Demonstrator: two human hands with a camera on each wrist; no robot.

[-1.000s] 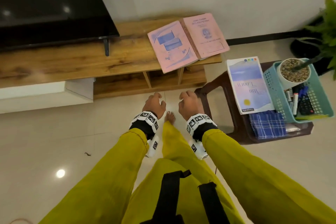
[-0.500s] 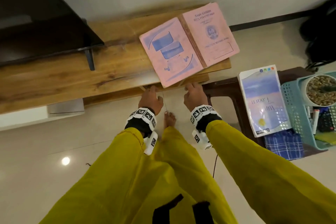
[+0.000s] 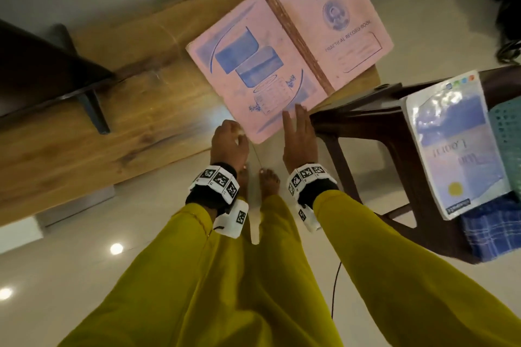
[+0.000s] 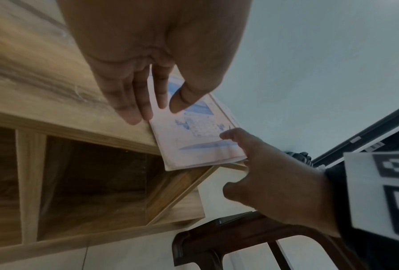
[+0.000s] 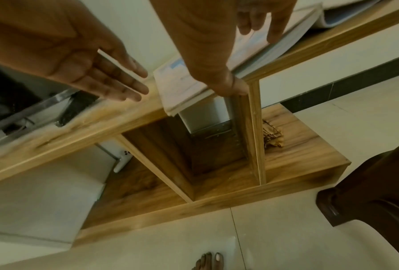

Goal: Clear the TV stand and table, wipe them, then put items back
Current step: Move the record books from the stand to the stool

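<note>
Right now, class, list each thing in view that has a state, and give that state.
Pink record books: two side by side, closed, corner overhanging TV stand.
Left hand: beside the corner; contact unclear.
Right hand: fingers straight, at the nearer book's edge.
Blue book: closed, on table.

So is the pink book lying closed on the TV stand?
No, the pink book lies open, covers up, on the TV stand.
</note>
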